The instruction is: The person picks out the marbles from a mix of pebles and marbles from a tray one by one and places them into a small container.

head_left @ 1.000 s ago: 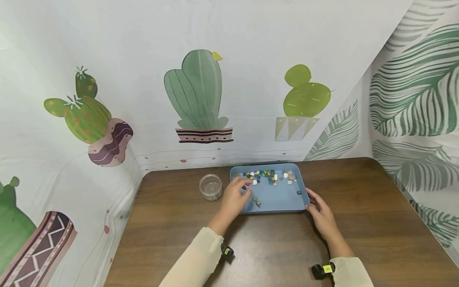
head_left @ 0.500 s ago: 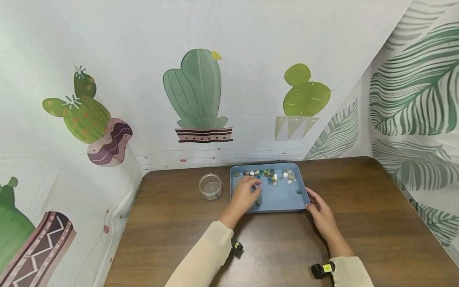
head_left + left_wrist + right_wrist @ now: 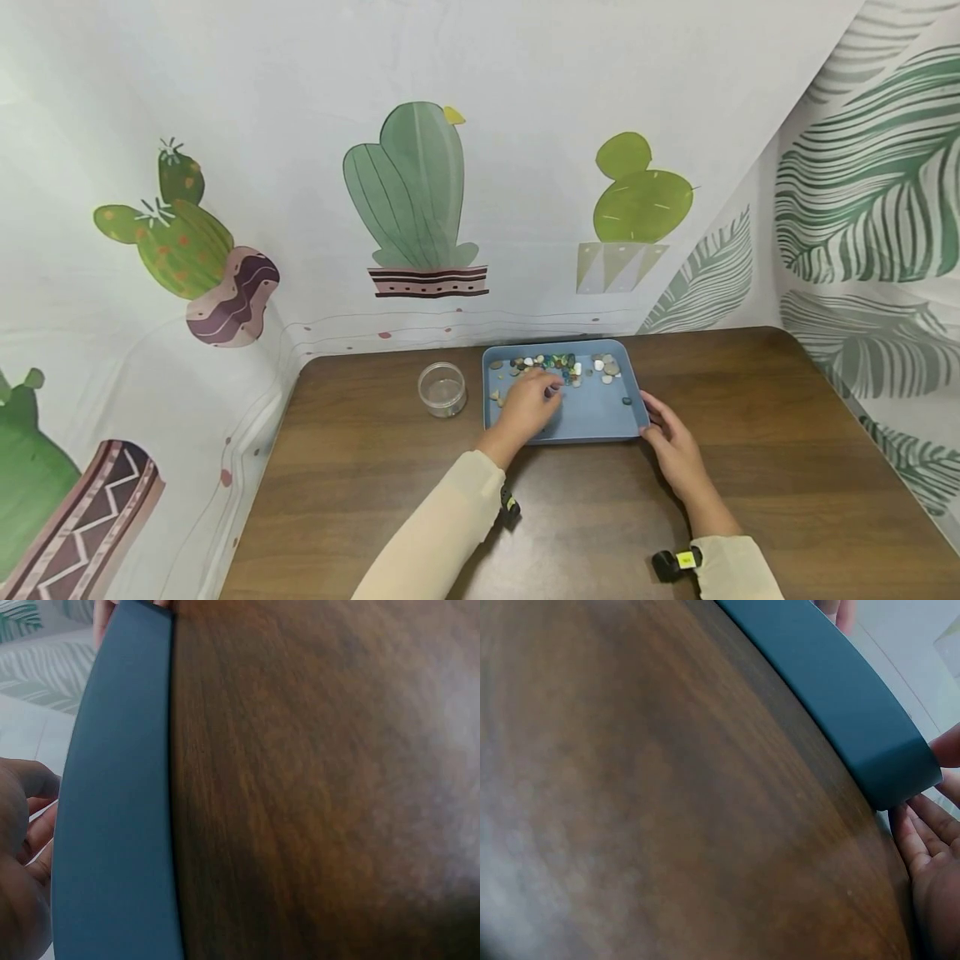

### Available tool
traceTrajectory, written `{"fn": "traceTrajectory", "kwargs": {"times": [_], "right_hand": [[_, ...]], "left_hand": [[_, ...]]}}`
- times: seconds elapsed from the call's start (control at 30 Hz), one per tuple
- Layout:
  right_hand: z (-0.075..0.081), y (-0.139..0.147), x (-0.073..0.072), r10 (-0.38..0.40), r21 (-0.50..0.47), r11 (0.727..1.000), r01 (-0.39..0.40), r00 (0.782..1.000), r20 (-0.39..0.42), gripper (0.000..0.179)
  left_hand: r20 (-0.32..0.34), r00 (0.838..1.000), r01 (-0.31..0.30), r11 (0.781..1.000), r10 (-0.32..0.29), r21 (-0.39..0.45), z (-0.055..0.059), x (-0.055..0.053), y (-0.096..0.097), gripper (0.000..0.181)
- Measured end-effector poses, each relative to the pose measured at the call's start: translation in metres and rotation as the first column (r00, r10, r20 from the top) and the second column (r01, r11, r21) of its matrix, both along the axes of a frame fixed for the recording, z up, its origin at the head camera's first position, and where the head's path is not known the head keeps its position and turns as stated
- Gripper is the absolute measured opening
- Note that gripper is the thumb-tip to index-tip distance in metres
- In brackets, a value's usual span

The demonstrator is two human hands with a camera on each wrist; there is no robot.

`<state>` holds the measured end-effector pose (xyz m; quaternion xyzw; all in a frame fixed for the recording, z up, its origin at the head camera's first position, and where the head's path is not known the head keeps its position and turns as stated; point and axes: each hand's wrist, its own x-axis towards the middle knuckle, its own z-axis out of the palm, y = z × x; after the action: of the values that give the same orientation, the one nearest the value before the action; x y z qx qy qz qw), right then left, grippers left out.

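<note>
Stones [image 3: 558,362], small and mixed; all those we can make out lie in one blue tray [image 3: 592,421] on the brown tabletop [image 3: 360,483]. Main band along the far wall: greens, blues, whites, browns, crowded. We count well over a dozen, the exact number too small to read and partly covered. Far right corner: five or six pale stones [image 3: 611,367], loosely bunched. One dark stone [image 3: 627,401] alone near the right wall. One brown stone [image 3: 496,365] in the far left corner.

Two hands, both at the tray. Left hand [image 3: 528,406] over its inside, just in front of the main band, fingers bent, thumb close to them; a dark patch shows at the fingertips, but we cannot tell whether a stone is pinched there. Right hand [image 3: 675,454] clamped on the near right corner of the tray, thumb at the corner, fingers along the right wall.

One clear round tub [image 3: 442,390] stands left of the tray, near but apart. Two pale sleeves [image 3: 442,533], two black wrist units [image 3: 667,567]. Behind, four printed cacti [image 3: 423,200] on white cloth [image 3: 525,83].
</note>
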<state>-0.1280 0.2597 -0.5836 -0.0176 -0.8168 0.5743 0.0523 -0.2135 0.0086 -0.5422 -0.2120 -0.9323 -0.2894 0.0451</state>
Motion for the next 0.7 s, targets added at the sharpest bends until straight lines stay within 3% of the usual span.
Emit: {"fn": "traceTrajectory", "kwargs": {"times": [0.23,0.47,0.7], "right_hand": [[0.000,0.000,0.000,0.006,0.003,1.000,-0.006,1.000,0.004,0.054],[0.001,0.000,0.000,0.014,-0.014,1.000,-0.014,1.000,0.013,0.054],[0.001,0.000,0.001,0.009,-0.011,1.000,-0.009,1.000,-0.001,0.054]], "left_hand": [[-0.020,0.998,0.053,0.987,-0.057,-0.155,0.002,-0.005,0.008,0.026],[-0.027,0.993,0.101,0.935,-0.118,-0.341,0.002,-0.011,0.012,0.033],[-0.032,0.990,0.113,0.918,-0.136,-0.380,-0.002,-0.019,0.019,0.034]]}}
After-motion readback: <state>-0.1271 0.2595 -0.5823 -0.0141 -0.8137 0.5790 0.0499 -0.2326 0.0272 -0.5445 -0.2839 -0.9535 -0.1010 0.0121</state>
